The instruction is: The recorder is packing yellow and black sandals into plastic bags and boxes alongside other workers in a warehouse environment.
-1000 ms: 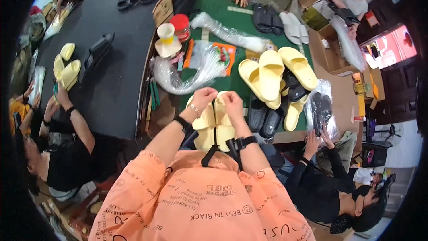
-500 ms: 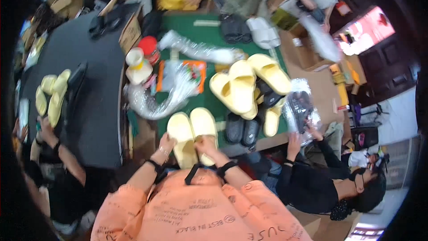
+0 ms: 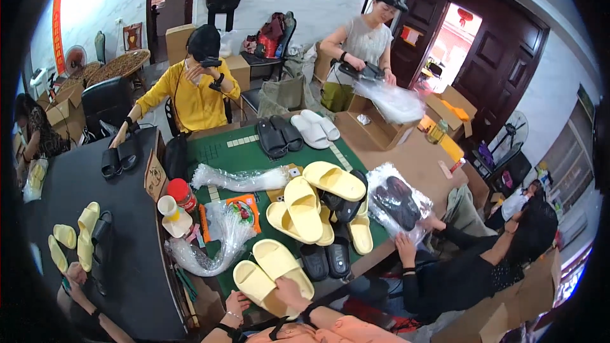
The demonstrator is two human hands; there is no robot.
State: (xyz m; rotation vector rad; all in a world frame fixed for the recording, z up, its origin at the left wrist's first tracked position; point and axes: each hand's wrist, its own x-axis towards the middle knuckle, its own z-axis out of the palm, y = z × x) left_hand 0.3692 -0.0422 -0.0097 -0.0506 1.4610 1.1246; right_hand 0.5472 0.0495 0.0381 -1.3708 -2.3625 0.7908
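A pair of pale yellow slide slippers (image 3: 270,270) lies side by side at the near edge of the green mat, toes pointing away from me. My right hand (image 3: 290,293) reaches over the pair, fingers closed on the right slipper; its fingertips are partly hidden. Beside the left slipper's outer edge is my left hand (image 3: 237,305), fingers loosely apart, at or very near the edge. Just past the pair rises a pile of yellow slippers (image 3: 302,209) with black ones among them. A black pair (image 3: 325,260) sits to the right of my hands.
Clear plastic bags (image 3: 219,248) and a red-lidded jar (image 3: 182,195) stand left on the green mat (image 3: 210,146). A co-worker at right handles bagged black slippers (image 3: 395,203). Another holds plastic over a cardboard box (image 3: 381,130). Yellow slippers (image 3: 87,228) lie on the dark table.
The view has tilted up, showing more of the room. My left hand has loosened from the left slipper's edge; my right hand has moved in over the pair.
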